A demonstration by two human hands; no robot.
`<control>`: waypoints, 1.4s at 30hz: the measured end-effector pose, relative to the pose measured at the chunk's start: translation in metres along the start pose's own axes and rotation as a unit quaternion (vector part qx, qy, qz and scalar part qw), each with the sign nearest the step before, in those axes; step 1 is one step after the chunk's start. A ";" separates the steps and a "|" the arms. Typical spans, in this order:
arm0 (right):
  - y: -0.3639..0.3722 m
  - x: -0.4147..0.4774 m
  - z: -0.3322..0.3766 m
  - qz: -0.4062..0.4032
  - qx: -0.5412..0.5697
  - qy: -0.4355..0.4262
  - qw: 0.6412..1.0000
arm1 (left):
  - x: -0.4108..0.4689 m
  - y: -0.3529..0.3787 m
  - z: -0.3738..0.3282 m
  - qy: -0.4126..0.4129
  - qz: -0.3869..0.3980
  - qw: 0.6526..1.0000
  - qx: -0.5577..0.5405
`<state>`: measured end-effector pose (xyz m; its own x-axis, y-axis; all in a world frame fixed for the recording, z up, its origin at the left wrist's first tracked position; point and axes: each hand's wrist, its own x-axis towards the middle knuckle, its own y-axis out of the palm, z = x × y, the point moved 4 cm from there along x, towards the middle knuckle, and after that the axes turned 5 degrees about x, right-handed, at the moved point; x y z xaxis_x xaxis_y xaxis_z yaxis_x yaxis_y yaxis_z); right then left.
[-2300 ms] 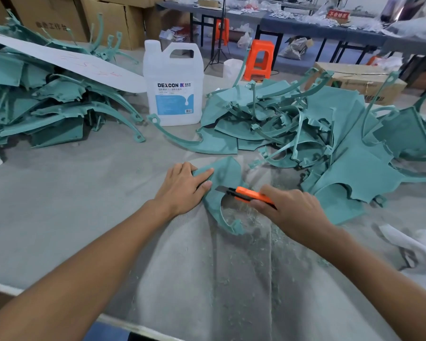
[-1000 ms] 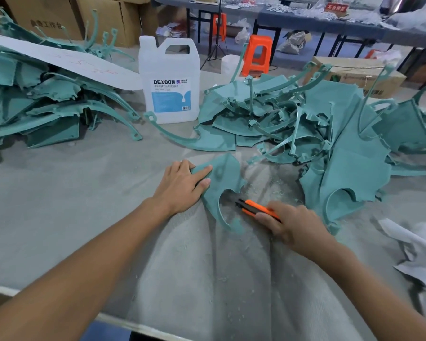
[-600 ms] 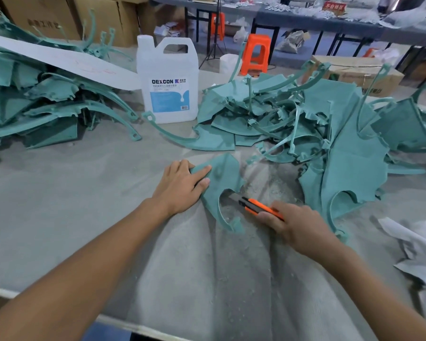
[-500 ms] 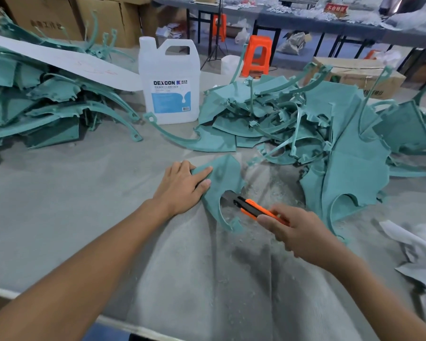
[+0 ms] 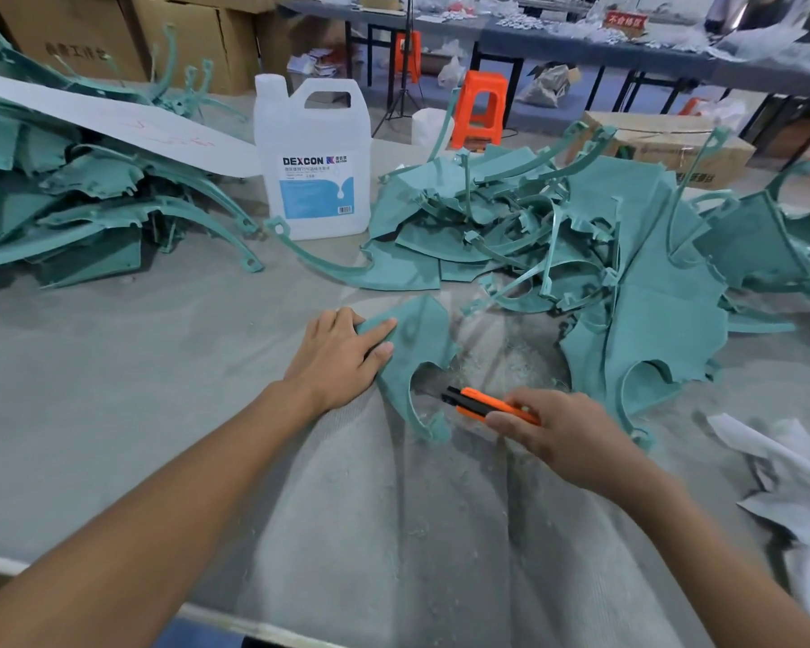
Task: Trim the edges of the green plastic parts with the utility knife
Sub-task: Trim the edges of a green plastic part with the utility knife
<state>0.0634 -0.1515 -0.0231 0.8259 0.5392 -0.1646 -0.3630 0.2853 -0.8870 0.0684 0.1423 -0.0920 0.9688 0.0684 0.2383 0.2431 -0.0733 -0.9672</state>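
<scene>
Our L hand [image 5: 342,362] fingers flat, pressing green part [image 5: 417,334]. R hand [image 5: 567,437] fingers wrap knife [image 5: 482,404], which slid back twd us along inner curve. Stroke nearly done, we think.

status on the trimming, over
Left hand flat on green part, pinning it. Right hand grips utility knife beside the part's inner curve. Nothing blocking the cut.

Ahead of you, a white DEXCON jug [image 5: 312,166] stood upright on the grey cloth [image 5: 113,367]. At your left a long white board [image 5: 113,119] lay tilted, with cardboard boxes [image 5: 183,35] behind it. An orange stool [image 5: 480,109] stood beyond the jug, and crumpled white paper [image 5: 786,484] lay at your right.
</scene>
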 end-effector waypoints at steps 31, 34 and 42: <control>0.050 -0.043 0.005 -0.172 0.571 0.050 0.801 | -0.064 -0.048 -0.126 0.211 0.117 0.969 0.055; 0.049 -0.048 -0.003 -0.188 0.534 0.061 0.822 | -0.057 -0.046 -0.112 0.176 0.117 0.972 0.098; 0.056 -0.058 -0.018 -0.203 0.353 0.062 0.911 | -0.048 -0.040 -0.104 0.176 0.124 0.956 0.200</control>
<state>0.0030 -0.1809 -0.0713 0.9806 0.1939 0.0300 -0.1666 0.9034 -0.3951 0.0169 0.0388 -0.0556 0.9677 -0.2458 -0.0562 0.0336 0.3465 -0.9375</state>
